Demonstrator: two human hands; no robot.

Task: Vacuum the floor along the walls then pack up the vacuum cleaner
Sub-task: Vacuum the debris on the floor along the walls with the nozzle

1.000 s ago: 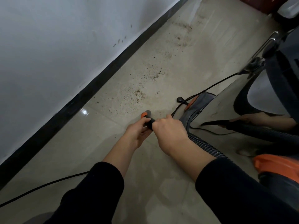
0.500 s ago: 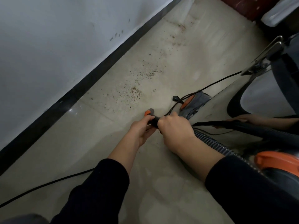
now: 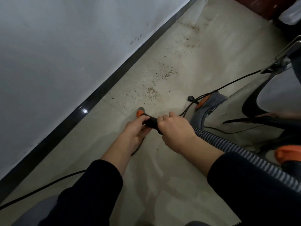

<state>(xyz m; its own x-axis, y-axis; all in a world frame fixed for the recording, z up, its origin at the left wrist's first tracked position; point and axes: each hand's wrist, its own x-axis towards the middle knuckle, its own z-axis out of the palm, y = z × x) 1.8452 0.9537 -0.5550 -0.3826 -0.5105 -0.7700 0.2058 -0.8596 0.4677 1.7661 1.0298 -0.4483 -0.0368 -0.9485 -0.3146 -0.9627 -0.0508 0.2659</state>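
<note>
Left hand and right hand curl round the black plastic nozzle with orange tip, low over the floor (short of the brown crumbs). Opposed twisting could detach its ribbed grey hose.

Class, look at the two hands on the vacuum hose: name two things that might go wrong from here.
1. The left hand and right hand grip the orange-tipped black hose end short of the scattered brown crumbs; some may be missed.
2. The thin black power cord trails over the floor near the person; it may snag or trip them.
</note>
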